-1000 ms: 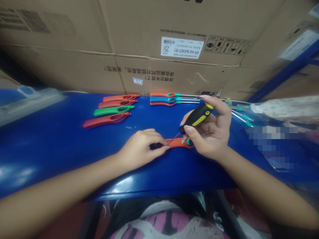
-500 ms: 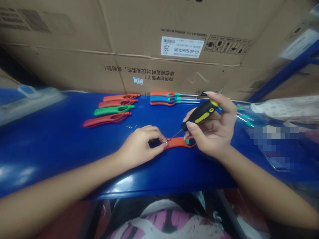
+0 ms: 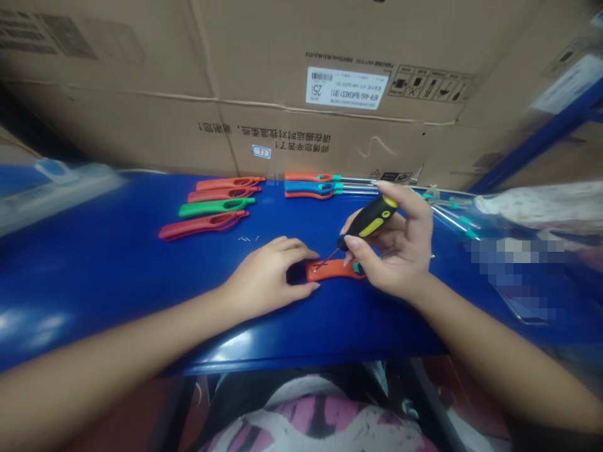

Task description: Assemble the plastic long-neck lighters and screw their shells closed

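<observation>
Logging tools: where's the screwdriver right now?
In the head view, right of centre: the screwdriver is in the right hand, its tip at the front orange handle.

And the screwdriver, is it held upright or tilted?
Tilted: the screwdriver slants from the right hand down leftward toward the orange handle.

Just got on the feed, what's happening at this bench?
A person's right hand holds a black-and-yellow screwdriver, its tip at one end of an orange handle on the blue table. The left hand has thumb and fingers either side of that end; whether they touch it is unclear. Farther back lie a few tiny metal pieces, a green handle among reddish ones, and handles with metal rods.
</observation>
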Demonstrator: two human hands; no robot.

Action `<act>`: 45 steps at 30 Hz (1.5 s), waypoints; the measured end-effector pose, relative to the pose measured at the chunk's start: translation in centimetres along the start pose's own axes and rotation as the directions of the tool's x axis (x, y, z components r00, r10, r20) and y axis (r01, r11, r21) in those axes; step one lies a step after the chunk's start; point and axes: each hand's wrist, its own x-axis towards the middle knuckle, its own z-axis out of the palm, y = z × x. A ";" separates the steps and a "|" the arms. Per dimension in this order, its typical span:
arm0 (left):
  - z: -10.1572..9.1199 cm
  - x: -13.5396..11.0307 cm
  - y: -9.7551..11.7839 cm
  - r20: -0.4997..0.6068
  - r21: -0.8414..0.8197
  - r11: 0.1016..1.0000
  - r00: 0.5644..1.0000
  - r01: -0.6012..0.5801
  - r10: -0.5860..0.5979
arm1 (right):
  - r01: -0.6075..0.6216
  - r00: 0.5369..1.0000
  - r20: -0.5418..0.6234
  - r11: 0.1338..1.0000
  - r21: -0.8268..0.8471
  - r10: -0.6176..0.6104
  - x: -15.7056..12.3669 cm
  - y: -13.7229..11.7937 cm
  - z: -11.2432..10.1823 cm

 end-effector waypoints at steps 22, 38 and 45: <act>0.8 -0.2 -0.2 0.013 -0.013 0.999 0.999 -0.029 0.029 | 0.103 0.993 0.056 0.995 0.009 -0.103 -0.6 1.2 0.2; 0.9 -0.3 -0.2 0.003 -0.035 0.999 0.999 -0.036 0.036 | 0.080 0.993 0.093 0.997 -0.023 -0.078 -1.0 1.4 0.4; 1.0 -0.2 -0.3 0.015 -0.033 0.999 0.999 -0.030 0.030 | 0.062 0.989 0.132 0.998 -0.005 -0.061 -0.7 0.9 0.2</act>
